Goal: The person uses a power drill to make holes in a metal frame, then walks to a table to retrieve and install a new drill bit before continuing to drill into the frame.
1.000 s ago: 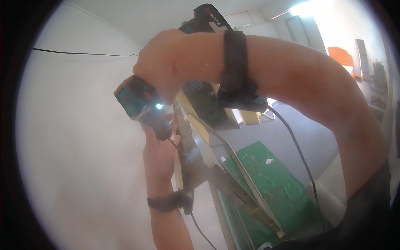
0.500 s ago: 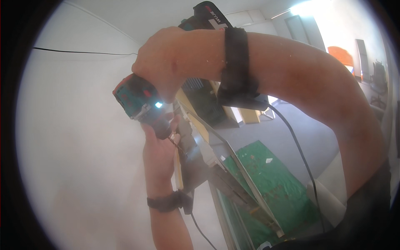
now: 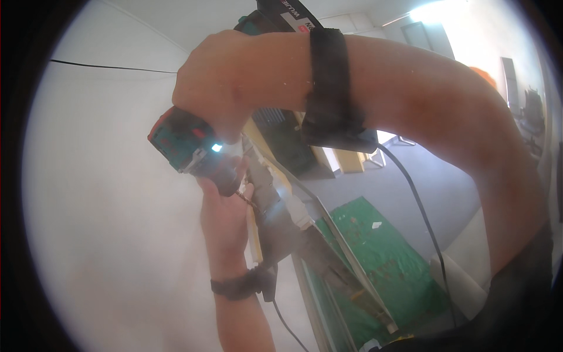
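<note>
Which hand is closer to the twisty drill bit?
Left. The left hand is right against the drill bit, while the right hand grips the drill above it.

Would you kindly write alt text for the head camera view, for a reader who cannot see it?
A right hand grips a teal and red cordless drill with its work light on, its bit against a metal frame beside a white wall. The left hand steadies things just below the bit, and both wrists wear black bands.
</note>
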A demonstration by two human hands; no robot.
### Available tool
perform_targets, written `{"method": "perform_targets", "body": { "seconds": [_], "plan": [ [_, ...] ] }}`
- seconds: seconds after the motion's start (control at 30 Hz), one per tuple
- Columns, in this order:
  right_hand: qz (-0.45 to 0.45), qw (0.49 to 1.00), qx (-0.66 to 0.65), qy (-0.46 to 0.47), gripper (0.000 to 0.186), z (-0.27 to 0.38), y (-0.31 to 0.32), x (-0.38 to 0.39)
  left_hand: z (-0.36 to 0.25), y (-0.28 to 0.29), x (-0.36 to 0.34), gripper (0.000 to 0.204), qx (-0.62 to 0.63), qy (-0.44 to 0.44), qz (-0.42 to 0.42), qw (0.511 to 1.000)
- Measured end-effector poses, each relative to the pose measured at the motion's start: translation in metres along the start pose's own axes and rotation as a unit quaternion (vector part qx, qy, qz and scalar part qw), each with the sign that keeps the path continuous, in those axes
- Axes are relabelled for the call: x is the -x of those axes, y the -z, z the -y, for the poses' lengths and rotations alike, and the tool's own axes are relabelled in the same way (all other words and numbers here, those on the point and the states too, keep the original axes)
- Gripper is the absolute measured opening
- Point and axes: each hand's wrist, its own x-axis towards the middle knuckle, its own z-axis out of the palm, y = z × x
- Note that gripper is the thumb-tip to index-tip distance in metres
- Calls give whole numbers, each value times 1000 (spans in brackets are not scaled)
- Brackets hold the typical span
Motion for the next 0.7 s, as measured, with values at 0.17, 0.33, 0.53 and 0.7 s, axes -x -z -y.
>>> {"method": "perform_targets", "body": {
  "seconds": [0.17,0.33,0.53,0.7],
  "plan": [
    [14,1000,3,10,21,1,3,1,0,1,-1,82,12,2,2,1000],
    [19,1000,9,6,22,4,8,1,1,3,0,81,36,1,-1,999],
    [0,1000,-11,25,23,1,4,-3,7,25,-3,78,-31,12,-4,999],
    [-2,1000,-9,20,23,2,4,-4,8,28,-5,102,14,24,11,1000]
  ]
}}
